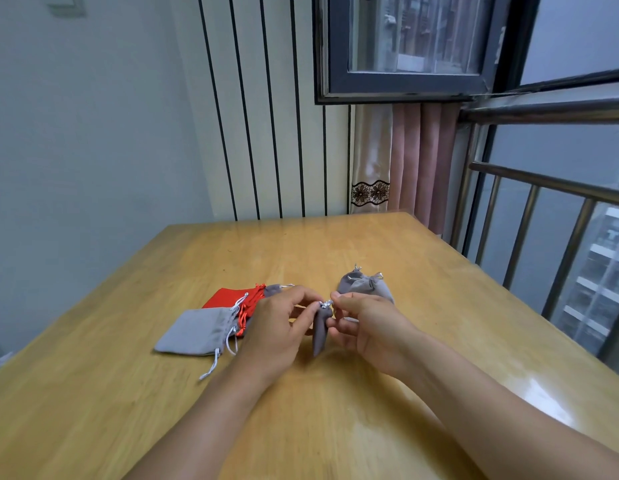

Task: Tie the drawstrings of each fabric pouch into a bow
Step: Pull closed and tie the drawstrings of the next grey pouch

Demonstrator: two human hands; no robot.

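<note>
A small grey pouch point(321, 332) hangs between my two hands above the wooden table point(336, 403). My left hand point(278, 329) and my right hand point(368, 325) each pinch its silver drawstrings point(325, 303) at the gathered top. On the table to the left lie a flat grey pouch point(193, 332) with loose silver strings and a red pouch point(232, 299) with red strings. Another grey pouch peeks out behind my left hand. Behind my right hand lies a pair of grey pouches point(365, 285) with cinched tops.
The table's right edge runs beside a metal railing point(543, 209) and an open window point(412, 46). A striped wall and a pink curtain point(422, 161) stand behind the far edge. Bare tabletop lies in front of my forearms.
</note>
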